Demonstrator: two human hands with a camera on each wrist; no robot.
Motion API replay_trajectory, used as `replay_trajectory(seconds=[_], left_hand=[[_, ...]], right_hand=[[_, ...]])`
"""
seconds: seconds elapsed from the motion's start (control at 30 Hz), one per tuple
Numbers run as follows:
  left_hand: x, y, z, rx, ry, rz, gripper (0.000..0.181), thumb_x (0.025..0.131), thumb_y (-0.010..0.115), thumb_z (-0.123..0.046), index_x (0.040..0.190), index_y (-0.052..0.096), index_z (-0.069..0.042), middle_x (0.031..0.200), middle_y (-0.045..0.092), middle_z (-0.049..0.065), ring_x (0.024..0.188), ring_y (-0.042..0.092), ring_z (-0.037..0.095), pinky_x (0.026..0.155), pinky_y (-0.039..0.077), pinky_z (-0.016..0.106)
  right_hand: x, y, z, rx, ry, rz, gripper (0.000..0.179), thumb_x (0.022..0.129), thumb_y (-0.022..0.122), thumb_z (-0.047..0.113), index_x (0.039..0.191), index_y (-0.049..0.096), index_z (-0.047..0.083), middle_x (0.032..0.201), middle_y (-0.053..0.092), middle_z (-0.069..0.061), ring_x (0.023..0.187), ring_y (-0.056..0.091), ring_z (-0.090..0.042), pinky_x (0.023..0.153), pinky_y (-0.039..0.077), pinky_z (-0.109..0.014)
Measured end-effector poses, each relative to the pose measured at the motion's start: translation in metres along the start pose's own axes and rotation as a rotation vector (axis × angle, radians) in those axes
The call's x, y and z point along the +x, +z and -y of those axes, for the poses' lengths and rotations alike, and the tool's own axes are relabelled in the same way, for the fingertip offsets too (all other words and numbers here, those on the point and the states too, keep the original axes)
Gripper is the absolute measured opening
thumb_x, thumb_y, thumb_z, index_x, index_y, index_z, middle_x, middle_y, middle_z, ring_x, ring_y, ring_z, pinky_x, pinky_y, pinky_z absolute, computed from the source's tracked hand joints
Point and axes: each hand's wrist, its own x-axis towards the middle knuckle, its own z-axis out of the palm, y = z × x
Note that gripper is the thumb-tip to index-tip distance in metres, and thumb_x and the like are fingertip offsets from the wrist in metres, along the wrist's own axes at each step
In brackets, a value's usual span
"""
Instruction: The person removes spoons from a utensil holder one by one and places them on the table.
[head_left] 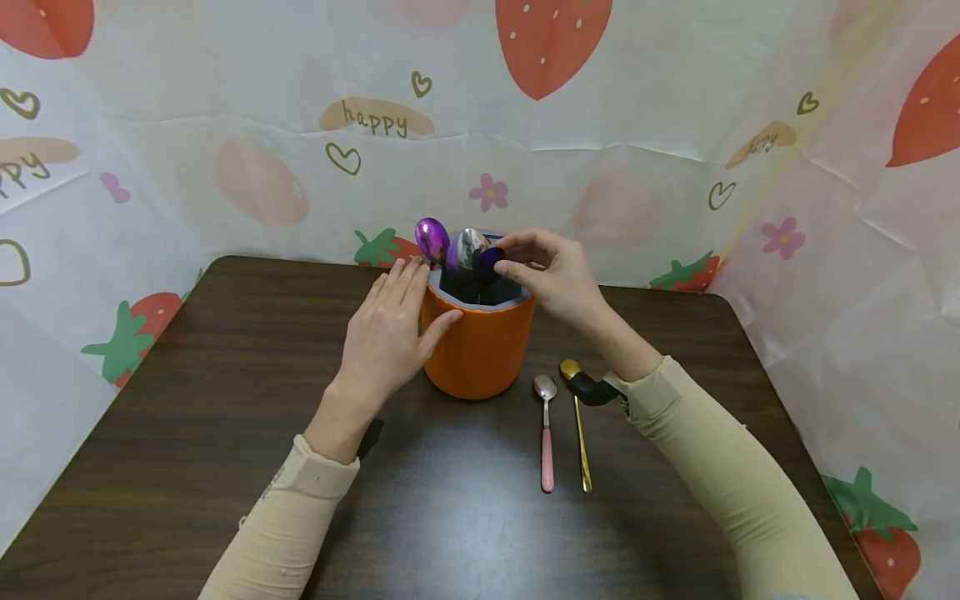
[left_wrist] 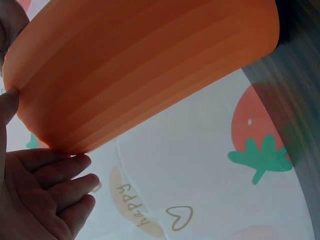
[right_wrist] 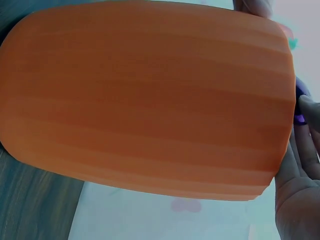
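Note:
An orange pot [head_left: 480, 354] with a pale inner rim stands on the table. Its top holds a shiny purple spoon [head_left: 431, 240] and a silver spoon [head_left: 471, 247], bowls up; their handles are hidden inside. My left hand [head_left: 386, 329] touches the pot's left side near the rim, fingers [left_wrist: 65, 187] fairly straight and the thumb on the near side. Above the right part of the rim, my right hand [head_left: 553, 279] pinches a dark purple spoon [head_left: 489, 263] by its bowl. In the right wrist view a bit of that purple spoon [right_wrist: 300, 102] shows beside the thumb.
To the right of the pot lie a spoon with a pink handle [head_left: 547, 458] and a gold spoon [head_left: 582, 442], partly covered by the black wrist strap piece [head_left: 592, 390]. The dark wooden table [head_left: 187, 433] meets a strawberry-printed cloth [head_left: 285, 150] behind.

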Motion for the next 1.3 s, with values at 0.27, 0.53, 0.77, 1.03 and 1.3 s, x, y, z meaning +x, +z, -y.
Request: replay_trajectory(seconds=[0.27, 0.53, 0.77, 1.03, 1.3], left_hand=[[0.000, 0.000, -0.001, 0.005, -0.007, 0.017, 0.075, 0.102, 0.063, -0.050, 0.151, 0.048, 0.004, 0.156, 0.048, 0.023, 0.149, 0.041, 0.038, 0.125, 0.029, 0.049], [0.000, -0.001, 0.000, 0.006, -0.014, 0.025, 0.076, 0.101, 0.063, -0.050, 0.152, 0.048, 0.004, 0.157, 0.048, 0.023, 0.150, 0.040, 0.037, 0.125, 0.029, 0.049], [0.001, -0.002, -0.001, 0.009, -0.019, 0.036, 0.076, 0.102, 0.062, -0.051, 0.153, 0.047, 0.003, 0.157, 0.048, 0.023, 0.150, 0.040, 0.037, 0.125, 0.029, 0.049], [0.001, -0.003, -0.001, 0.013, -0.022, 0.045, 0.076, 0.102, 0.062, -0.052, 0.153, 0.047, 0.003, 0.158, 0.047, 0.022, 0.150, 0.040, 0.037, 0.125, 0.028, 0.049], [0.000, -0.001, 0.001, 0.012, -0.001, 0.019, 0.076, 0.101, 0.063, -0.051, 0.152, 0.048, 0.004, 0.156, 0.049, 0.023, 0.149, 0.041, 0.038, 0.125, 0.029, 0.049]], right_hand=[[-0.001, -0.002, 0.003, 0.081, 0.005, 0.021, 0.020, 0.096, 0.076, 0.008, 0.115, 0.073, 0.001, 0.106, 0.076, -0.012, 0.088, 0.075, -0.022, 0.086, 0.062, -0.035], [-0.004, -0.004, 0.010, 0.132, 0.002, -0.001, 0.022, 0.096, 0.075, 0.006, 0.116, 0.073, -0.002, 0.103, 0.077, -0.011, 0.085, 0.075, -0.025, 0.085, 0.063, -0.035], [-0.009, -0.008, 0.020, 0.195, -0.026, -0.047, 0.021, 0.094, 0.076, 0.001, 0.114, 0.073, -0.003, 0.099, 0.076, -0.006, 0.083, 0.075, -0.020, 0.081, 0.062, -0.030], [-0.014, -0.016, 0.031, 0.221, -0.090, -0.106, 0.021, 0.092, 0.077, -0.002, 0.113, 0.073, -0.006, 0.097, 0.077, -0.003, 0.081, 0.071, -0.018, 0.080, 0.061, -0.029], [-0.017, -0.027, 0.042, 0.284, -0.159, -0.151, 0.019, 0.093, 0.073, -0.006, 0.112, 0.072, -0.008, 0.095, 0.076, -0.007, 0.082, 0.074, -0.021, 0.086, 0.063, -0.034]])
